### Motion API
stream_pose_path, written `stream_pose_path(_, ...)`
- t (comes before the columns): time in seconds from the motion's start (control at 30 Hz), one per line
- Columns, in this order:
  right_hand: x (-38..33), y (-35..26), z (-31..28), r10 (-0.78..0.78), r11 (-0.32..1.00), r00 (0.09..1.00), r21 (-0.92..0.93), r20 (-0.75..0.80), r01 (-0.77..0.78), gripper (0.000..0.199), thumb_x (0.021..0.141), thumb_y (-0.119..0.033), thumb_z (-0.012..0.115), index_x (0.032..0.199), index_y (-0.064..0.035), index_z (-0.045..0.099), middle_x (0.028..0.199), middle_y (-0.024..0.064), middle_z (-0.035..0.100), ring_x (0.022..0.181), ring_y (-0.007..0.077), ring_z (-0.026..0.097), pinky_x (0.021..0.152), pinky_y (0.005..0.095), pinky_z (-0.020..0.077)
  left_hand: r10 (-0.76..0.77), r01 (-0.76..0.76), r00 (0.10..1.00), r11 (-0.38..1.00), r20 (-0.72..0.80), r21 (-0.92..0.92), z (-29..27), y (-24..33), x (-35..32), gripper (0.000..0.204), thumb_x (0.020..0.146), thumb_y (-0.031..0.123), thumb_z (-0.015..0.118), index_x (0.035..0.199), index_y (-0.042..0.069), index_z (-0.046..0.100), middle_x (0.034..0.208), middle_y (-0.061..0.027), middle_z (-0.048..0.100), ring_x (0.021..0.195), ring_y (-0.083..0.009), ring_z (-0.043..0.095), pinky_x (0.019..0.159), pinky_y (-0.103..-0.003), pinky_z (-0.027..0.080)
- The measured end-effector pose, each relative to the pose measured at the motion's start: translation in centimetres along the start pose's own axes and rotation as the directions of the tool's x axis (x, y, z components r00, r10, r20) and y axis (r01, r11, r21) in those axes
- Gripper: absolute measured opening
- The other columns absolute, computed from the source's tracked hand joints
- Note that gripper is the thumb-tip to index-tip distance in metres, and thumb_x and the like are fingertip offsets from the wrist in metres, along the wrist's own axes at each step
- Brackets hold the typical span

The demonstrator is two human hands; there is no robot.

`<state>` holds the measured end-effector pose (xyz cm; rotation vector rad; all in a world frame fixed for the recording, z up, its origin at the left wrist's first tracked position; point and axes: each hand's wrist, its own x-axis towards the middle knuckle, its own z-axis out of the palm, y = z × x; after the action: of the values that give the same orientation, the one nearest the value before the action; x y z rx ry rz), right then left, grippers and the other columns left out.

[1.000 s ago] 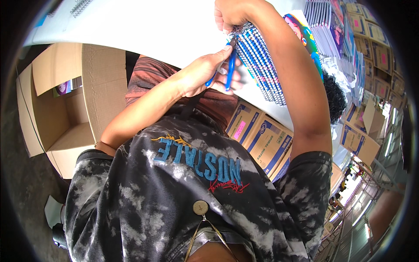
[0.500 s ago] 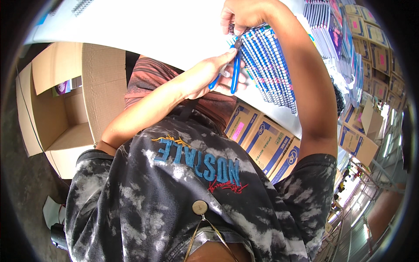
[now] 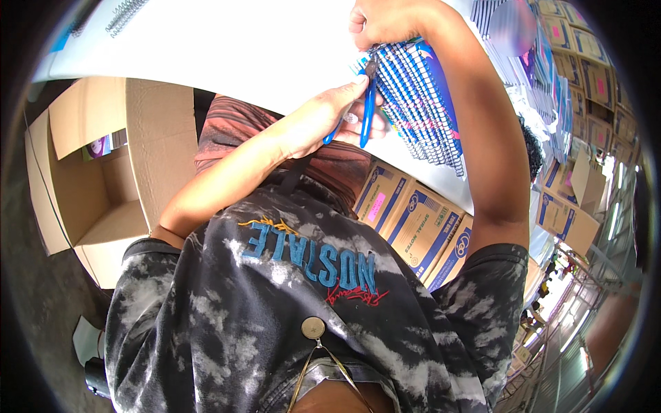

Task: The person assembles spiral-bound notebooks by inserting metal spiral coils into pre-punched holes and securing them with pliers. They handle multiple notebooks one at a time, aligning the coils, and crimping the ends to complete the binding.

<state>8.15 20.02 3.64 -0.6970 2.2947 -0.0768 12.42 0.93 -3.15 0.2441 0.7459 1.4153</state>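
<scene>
As left hand point(image 3: 332, 113) holds pliers point(image 3: 368, 115), right hand point(image 3: 385, 24), seemingly touching notebooks point(image 3: 416, 96)

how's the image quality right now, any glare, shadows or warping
In the head view, the white tabletop is nearly blown out by bright light; in the same head view, the right forearm looks more shaded than the left forearm, fisheye distortion bends the tabletop's near edge beside a dark rim, and the blue-handled pliers are clear enough to make out.
</scene>
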Motion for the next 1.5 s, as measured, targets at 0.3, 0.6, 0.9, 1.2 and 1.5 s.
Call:
stream_pose_path(0.3,-2.6,-3.2,0.7,0.519,0.810,0.812,0.460,-0.268,-0.365,0.018,0.068,-0.015,0.056,0.064,0.0018,0.061,0.056,0.0206,0.056,0.051,0.0302,0.055,0.054,0.0380,0.0445,0.002,-0.003,0.997,1.000,-0.071,-0.022,0.3,-0.2,-0.2,0.045,0.096,0.043,0.033,0.107,0.002,0.050,0.079,-0.0073,0.054,0.061,-0.0159,0.053,0.055,-0.029,0.048)
stream_pose_path(0.6,-3.1,-3.4,0.9,0.615,0.647,0.746,0.704,-0.256,-0.292,0.015,0.069,-0.010,0.057,0.070,0.0037,0.063,0.054,0.0158,0.056,0.047,0.0180,0.056,0.048,0.0316,0.0449,-0.034,0.033,0.998,0.999,-0.043,-0.025,1.0,0.8,-0.9,0.048,0.097,0.042,0.031,0.113,0.001,0.050,0.086,-0.0114,0.059,0.074,-0.0206,0.061,0.071,-0.035,0.053)
stream_pose_path(0.9,-3.1,-3.5,0.8,0.617,0.628,0.730,0.742,-0.293,-0.233,0.015,0.067,-0.012,0.062,0.074,0.0018,0.065,0.058,0.0098,0.059,0.051,0.0143,0.052,0.051,0.0301,0.0439,-0.015,0.015,1.000,1.000,-0.002,0.026,-0.3,0.8,-1.6,0.050,0.095,0.046,0.033,0.109,0.001,0.050,0.083,-0.0111,0.058,0.069,-0.0195,0.061,0.072,-0.033,0.054)
stream_pose_path(1.2,-3.1,-3.2,1.0,0.567,0.672,0.730,0.726,-0.381,-0.143,0.019,0.067,-0.013,0.064,0.078,0.0018,0.066,0.065,0.0109,0.062,0.058,0.0149,0.056,0.057,0.0296,0.0453,-0.046,0.049,0.999,0.993,-0.029,0.104,1.2,3.0,-1.3,0.056,0.095,0.048,0.029,0.116,-0.001,0.048,0.098,-0.0184,0.061,0.094,-0.0283,0.063,0.078,-0.035,0.053)
stream_pose_path(1.5,-3.6,-2.6,1.4,0.523,0.651,0.776,0.753,-0.353,-0.096,0.019,0.068,-0.010,0.064,0.082,0.0023,0.066,0.068,0.0108,0.063,0.063,0.0149,0.057,0.060,0.0286,0.0458,-0.015,0.015,1.000,1.000,0.004,-0.002,0.4,1.8,-0.8,0.045,0.096,0.044,0.033,0.104,0.002,0.050,0.075,-0.0076,0.053,0.058,-0.0155,0.052,0.054,-0.029,0.050)
